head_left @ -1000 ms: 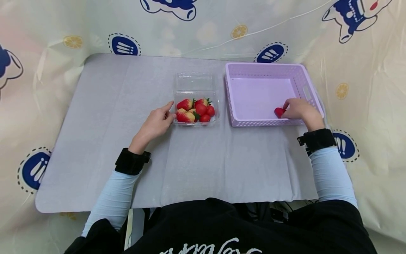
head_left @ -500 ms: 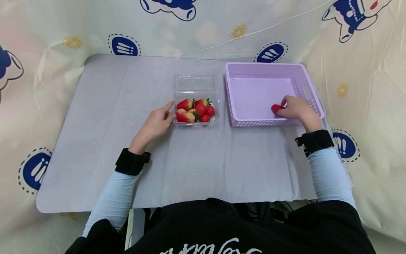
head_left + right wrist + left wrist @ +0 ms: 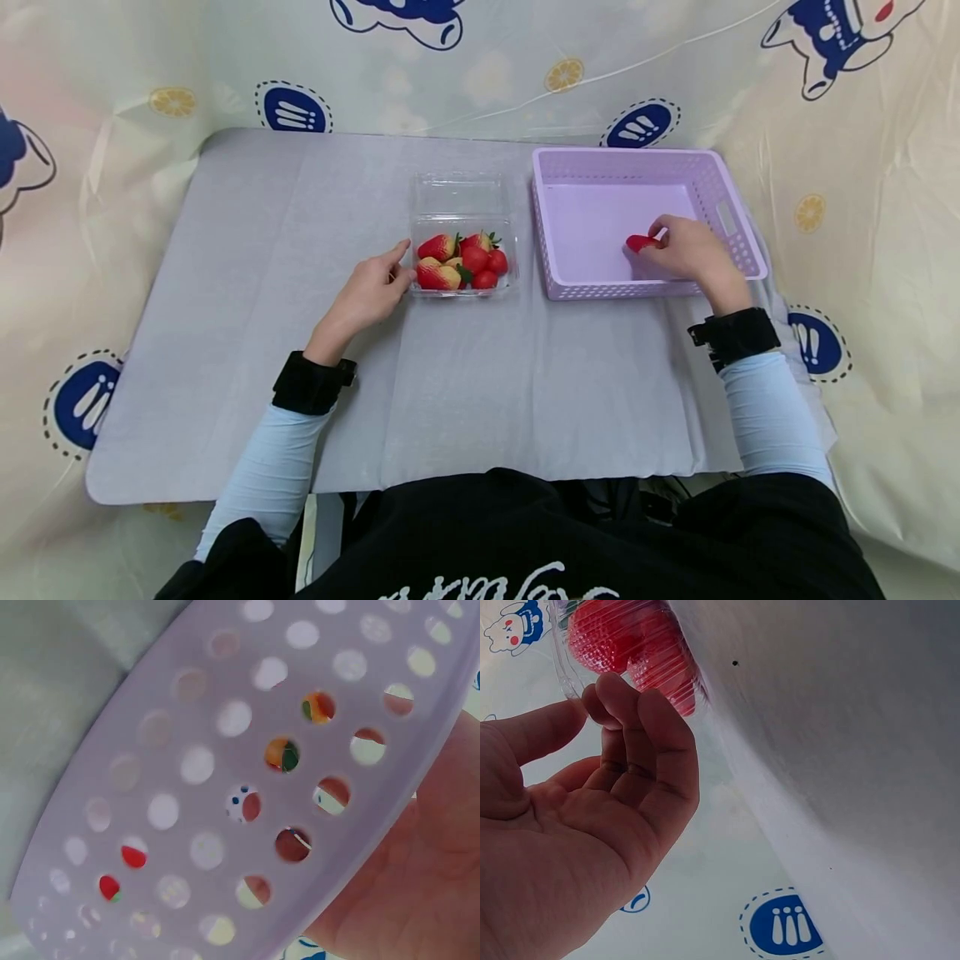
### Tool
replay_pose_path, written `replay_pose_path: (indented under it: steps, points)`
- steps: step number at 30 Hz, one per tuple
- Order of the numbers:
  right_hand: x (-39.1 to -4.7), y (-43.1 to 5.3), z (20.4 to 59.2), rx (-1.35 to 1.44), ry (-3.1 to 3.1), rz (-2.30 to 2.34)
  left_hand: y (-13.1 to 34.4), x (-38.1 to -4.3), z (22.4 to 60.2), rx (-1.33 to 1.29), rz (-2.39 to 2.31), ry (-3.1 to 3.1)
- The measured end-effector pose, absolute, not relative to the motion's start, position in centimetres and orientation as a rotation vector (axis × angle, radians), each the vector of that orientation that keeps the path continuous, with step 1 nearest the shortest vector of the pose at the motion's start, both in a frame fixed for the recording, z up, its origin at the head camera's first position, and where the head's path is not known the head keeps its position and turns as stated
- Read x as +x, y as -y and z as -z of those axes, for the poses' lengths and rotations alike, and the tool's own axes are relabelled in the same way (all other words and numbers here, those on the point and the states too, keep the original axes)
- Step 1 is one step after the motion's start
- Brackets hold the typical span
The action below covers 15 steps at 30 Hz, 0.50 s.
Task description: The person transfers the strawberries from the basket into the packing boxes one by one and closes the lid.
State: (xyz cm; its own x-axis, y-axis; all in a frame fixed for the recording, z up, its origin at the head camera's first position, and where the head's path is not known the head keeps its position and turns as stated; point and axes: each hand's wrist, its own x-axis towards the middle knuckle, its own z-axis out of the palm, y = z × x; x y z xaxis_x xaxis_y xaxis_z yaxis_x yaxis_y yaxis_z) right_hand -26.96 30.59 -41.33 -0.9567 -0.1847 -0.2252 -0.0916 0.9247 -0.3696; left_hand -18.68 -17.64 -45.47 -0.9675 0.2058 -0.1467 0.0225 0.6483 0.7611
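A clear plastic clamshell box, its lid folded back, stands mid-table with several red strawberries in it. My left hand is at the box's left side. In the left wrist view its thumb and curled fingers meet at the box's clear edge, strawberries showing just beyond. My right hand reaches over the front wall of the lilac basket and pinches a red strawberry above the basket floor. In the right wrist view the perforated wall hides most of its fingers.
A grey cloth covers the table, which has rounded left corners. The basket stands at the back right, a short gap from the box. A printed curtain hangs behind and at both sides.
My right hand has moved left and slightly away from me inside the basket, carrying the strawberry from near the front wall. The left hand and the box have stayed in place.
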Motion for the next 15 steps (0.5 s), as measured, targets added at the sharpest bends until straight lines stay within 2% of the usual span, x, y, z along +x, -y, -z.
replay_pose_path:
  steps: [15]
  points:
    - [-26.7, -28.0, 41.0, -0.344, -3.009, 0.673, 17.7, -18.7, 45.5, 0.199, -1.223, -2.653]
